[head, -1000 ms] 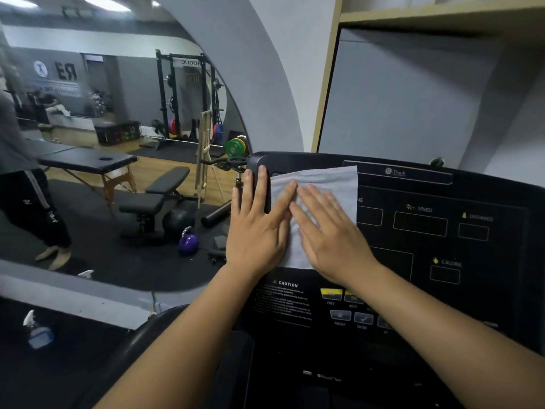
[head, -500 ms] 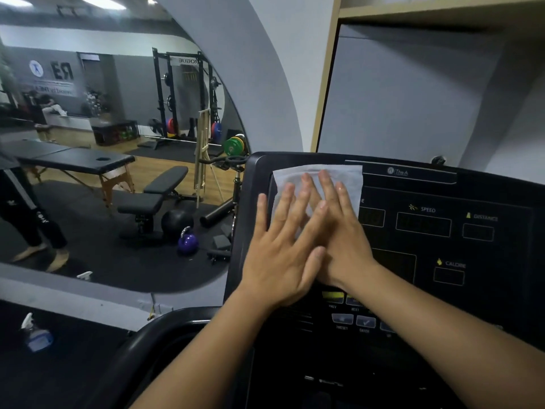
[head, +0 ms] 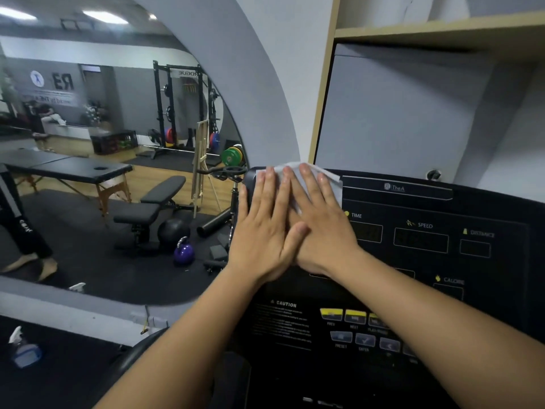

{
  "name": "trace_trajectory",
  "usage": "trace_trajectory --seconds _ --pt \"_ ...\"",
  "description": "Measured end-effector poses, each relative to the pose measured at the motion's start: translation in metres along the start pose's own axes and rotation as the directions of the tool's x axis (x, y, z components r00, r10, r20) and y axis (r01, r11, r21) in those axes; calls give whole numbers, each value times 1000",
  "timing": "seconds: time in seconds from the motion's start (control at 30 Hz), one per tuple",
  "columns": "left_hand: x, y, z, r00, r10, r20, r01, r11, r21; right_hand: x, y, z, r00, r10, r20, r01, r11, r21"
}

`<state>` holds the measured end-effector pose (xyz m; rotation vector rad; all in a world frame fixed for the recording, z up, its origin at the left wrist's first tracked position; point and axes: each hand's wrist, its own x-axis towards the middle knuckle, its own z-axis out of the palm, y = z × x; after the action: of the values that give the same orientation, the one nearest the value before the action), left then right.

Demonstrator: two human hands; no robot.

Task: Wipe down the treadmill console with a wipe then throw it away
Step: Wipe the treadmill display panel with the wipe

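Both hands are flat, fingers straight, just pressing down: your left hand (head: 264,231) lays its thumb over your right hand (head: 324,231). Under them the white wipe (head: 331,182) sits at the treadmill console's (head: 442,293) top-left corner, reaching its top edge.

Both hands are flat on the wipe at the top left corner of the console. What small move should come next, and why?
Probably slide the wipe rightward along the top of the console. The left hand and right hand press it flat at the upper left corner, while the SPEED window and everything beyond lie uncovered to its right.
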<state>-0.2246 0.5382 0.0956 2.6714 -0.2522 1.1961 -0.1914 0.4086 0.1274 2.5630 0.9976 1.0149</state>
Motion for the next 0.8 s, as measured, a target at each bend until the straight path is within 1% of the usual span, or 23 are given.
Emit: trace_trajectory --seconds 0.07,0.17,0.33,0.43,0.57,0.67,0.73,0.8 --pt "4 -8 -1 1000 -10 -3 10 999 37 8 0 -2 1000 5 -5 -5 1000 -4" --pt "-7 -12 2 1000 -14 0 14 1000 13 0 -3 -1 1000 -5 -8 6 999 34" --pt "-36 -13 8 999 30 22 -31 999 29 -32 -20 8 1000 -8 -3 8 998 66" --pt "-44 -15 10 998 60 18 -62 993 97 -44 -16 10 1000 -24 -11 25 995 92" --pt "-41 -17 8 997 69 36 -74 984 164 -38 -7 8 999 -50 -17 51 995 82" --pt "-29 -17 -5 998 62 29 -68 956 285 -31 8 4 995 -96 0 95 993 74" --pt "-18 -8 -14 993 119 -14 -110 951 289 -28 15 3 995 -95 -9 96 993 64" --pt "-6 1 -12 971 241 -7 -235 953 189 -24 17 2 996 -84 -9 85 996 38"
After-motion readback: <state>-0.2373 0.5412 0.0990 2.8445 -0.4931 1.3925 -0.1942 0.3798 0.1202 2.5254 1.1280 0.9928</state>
